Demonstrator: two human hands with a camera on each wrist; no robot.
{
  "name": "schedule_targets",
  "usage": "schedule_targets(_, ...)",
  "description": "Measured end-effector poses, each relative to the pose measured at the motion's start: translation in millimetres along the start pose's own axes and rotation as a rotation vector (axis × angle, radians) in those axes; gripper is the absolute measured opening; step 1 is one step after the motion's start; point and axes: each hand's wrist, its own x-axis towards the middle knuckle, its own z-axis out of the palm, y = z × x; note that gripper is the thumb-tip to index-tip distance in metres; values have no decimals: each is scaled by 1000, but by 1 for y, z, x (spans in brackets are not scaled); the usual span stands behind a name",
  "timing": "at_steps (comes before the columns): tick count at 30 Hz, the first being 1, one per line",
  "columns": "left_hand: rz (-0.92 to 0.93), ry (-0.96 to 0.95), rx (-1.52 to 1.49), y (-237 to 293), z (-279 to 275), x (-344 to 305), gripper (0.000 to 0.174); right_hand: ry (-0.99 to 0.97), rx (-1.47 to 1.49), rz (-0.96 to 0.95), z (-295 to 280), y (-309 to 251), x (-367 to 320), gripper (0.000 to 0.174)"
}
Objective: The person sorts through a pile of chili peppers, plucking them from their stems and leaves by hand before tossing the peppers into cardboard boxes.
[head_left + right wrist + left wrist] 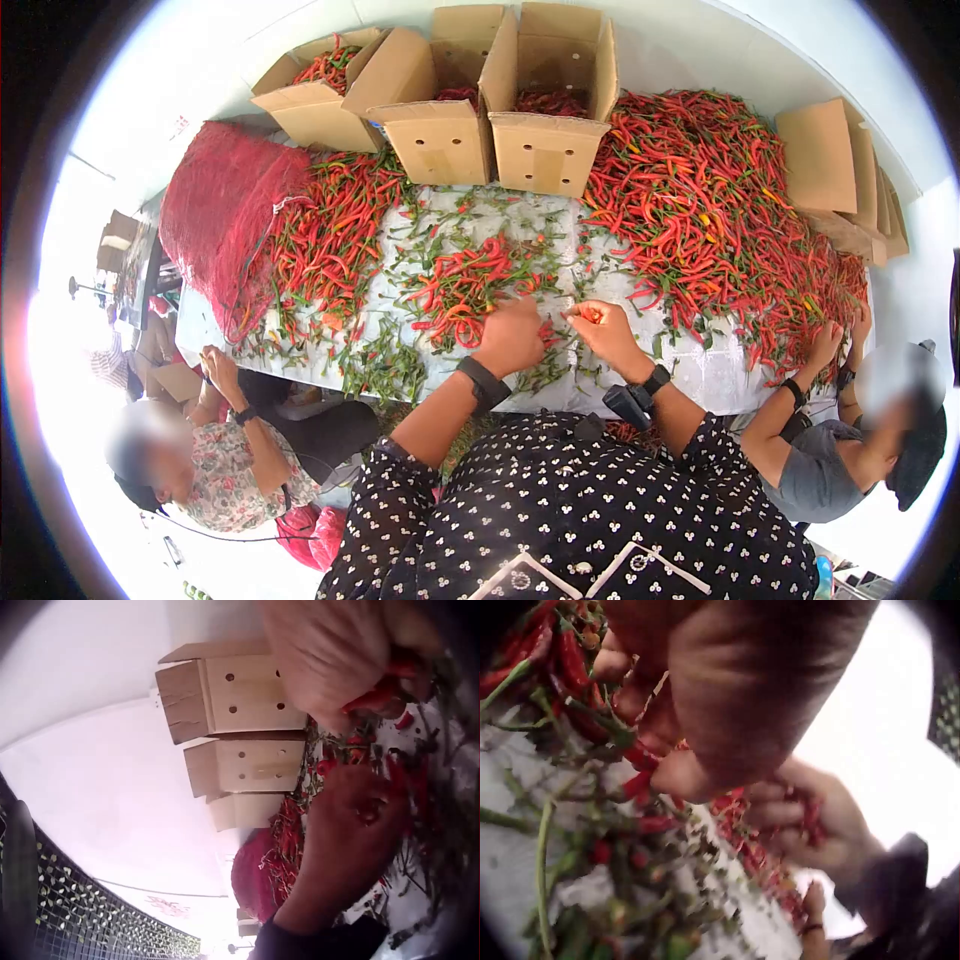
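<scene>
Here's the left hand (513,337) over the sheet (700,372), by the small pile (455,300), and the head view gives only its back. Over to the left wrist view: thumb and fingers are pinching a red chilli (640,756)! Its green stem (604,718) points up-left in that view, the long axis slanting down-right to the thumb, the tip hidden by the hand. The right hand (608,340), just beside, curls round a few chillies (379,697), clearer in the right wrist view; their number and direction are hard to make out. Only the head view takes in the big heap (700,200).
</scene>
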Motion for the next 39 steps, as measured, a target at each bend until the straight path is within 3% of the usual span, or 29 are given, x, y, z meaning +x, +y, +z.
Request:
schedule_targets(1, -75, 58, -91, -3, 0, 3, 13, 5, 54, 75, 0, 4, -3, 20)
schedule_targets(2, 52, 251, -207, -14, 4, 6, 15, 9, 107, 151, 0, 7, -6, 21)
schedule_targets(3, 59, 245, -208, -15, 0, 10, 15, 17, 111, 154, -1, 2, -8, 21)
schedule_targets(5, -228, 3, -625, -11, -16, 15, 17, -64, 394, 209, 0, -16, -7, 24)
schedule_targets(6, -238, -60, -828, -1, -25, 16, 16, -82, 380, 177, 4, -19, -3, 24)
schedule_targets(10, -146, -39, -806, 6, -29, 17, 16, -70, 395, 179, 5, -32, 4, 22)
schedule_targets(12, -222, -32, -960, 6, -33, 14, 17, 2, 613, 188, 4, -33, 5, 20)
schedule_targets(15, -309, -152, -933, 5, -34, 7, 17, 23, 641, 202, -2, -40, 3, 15)
schedule_targets(18, -254, -88, -846, 10, -32, 6, 17, -18, 711, 199, -4, -39, 3, 14)
schedule_targets(22, -159, -4, -583, 9, -30, 8, 19, 7, 605, 161, -2, -35, 0, 14)
schedule_targets(24, -290, 157, -317, 3, -14, 11, 23, 201, 178, -173, 4, -38, -3, 14)
schedule_targets(25, -289, 157, -317, 0, -14, 11, 23, 202, 178, -173, 3, -40, -2, 14)
schedule_targets(27, -464, -35, -1082, 0, -19, 9, 25, 245, 137, -120, -2, -45, -3, 13)
schedule_targets(28, -394, -74, -1166, 5, -23, 8, 26, 247, 137, -117, -2, -44, -3, 13)
schedule_targets(31, -440, -224, -1366, 25, -39, 7, 20, 261, 113, -147, -2, -44, -2, 12)
schedule_targets(34, -392, -246, -1236, 22, -30, 7, 16, 288, 108, -210, 0, -46, -4, 12)
schedule_targets(36, -401, -219, -1177, 23, -30, 4, 14, 248, 382, -5, 2, -37, 0, 12)
schedule_targets(37, -336, -86, -1233, 24, -32, 2, 13, 250, 383, 3, 2, -30, 3, 12)
schedule_targets(38, -270, 44, -1285, 25, -35, 0, 11, 260, 696, 98, 2, -22, 6, 11)
schedule_targets(39, -274, 34, -1288, 27, -42, -2, 11, 267, 1010, 193, 0, -16, 9, 11)
